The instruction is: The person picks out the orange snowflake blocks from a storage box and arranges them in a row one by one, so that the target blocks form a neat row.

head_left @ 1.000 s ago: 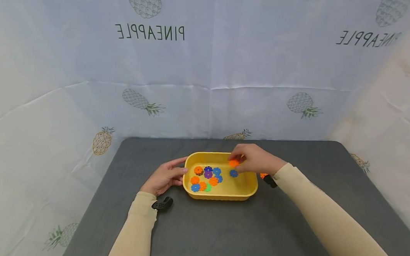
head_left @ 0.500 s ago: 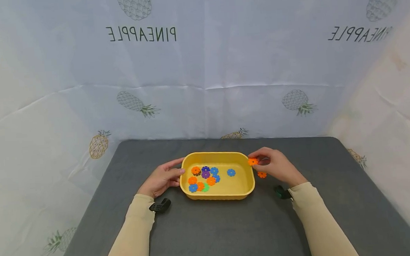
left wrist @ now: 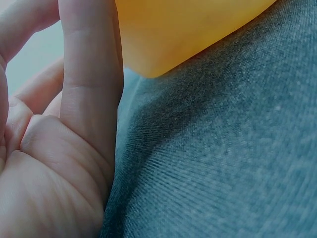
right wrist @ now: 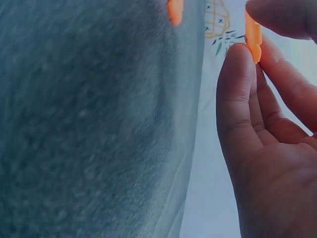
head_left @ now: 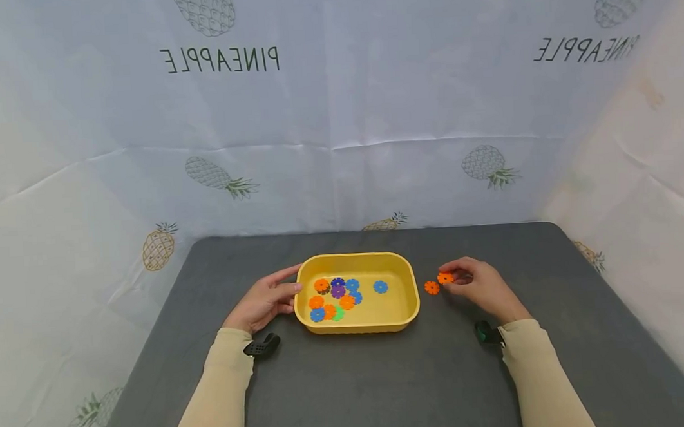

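Tray (head_left: 384, 309): near the far edge of the tabletop (head_left: 374, 386), well inside both far corners; contains mixed discs (head_left: 338, 292).
Left hand (head_left: 263, 300): fingers nearly straight and parted, touching the tray's left end.
Right hand (head_left: 484, 290): thumb and fingertips nearly closed, pinching 1 orange disc (head_left: 445, 278), right of the tray.
Loose disc (head_left: 431, 287): flat between tray and right hand.
Drop hazard: thin disc, fingertip-only pinch; uneven pressure could release it.
Overlap hazard: lowering too close could cover the loose disc.
Slide hazard: left-hand push could shift the tray rightward.
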`<state>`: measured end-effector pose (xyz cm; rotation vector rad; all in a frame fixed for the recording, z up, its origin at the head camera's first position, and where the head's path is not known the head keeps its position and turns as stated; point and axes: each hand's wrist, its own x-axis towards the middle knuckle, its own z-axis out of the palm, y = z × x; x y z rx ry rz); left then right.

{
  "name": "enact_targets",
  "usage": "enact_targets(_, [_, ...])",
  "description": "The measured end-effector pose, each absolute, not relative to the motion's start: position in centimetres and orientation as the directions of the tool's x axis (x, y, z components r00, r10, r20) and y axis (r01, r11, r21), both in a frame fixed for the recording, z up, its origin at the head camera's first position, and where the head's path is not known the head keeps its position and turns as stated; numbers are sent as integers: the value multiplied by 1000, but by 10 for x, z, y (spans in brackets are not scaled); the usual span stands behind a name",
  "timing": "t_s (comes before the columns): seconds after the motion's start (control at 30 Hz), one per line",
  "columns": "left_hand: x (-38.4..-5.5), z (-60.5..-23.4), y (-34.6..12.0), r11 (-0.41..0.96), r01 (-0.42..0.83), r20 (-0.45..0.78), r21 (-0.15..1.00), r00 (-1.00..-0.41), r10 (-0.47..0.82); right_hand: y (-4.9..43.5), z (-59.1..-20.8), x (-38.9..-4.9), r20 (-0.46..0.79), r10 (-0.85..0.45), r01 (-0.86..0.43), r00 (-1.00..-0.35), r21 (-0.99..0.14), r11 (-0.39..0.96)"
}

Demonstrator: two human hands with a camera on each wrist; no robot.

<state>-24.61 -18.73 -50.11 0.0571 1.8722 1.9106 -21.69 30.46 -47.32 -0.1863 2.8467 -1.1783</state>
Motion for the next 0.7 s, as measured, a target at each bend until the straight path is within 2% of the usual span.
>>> enact_targets(0.4, [-245,-501,-187,20,-297,-284,955,-891,355,308,-482,-220,-79,-88,-16,-993,-647,763])
enact_targets(0.7, [-246,-500,-187,9,-303,-286,953,-890,354,305,-484,-224,-99,-97,-18,-990,-605,796])
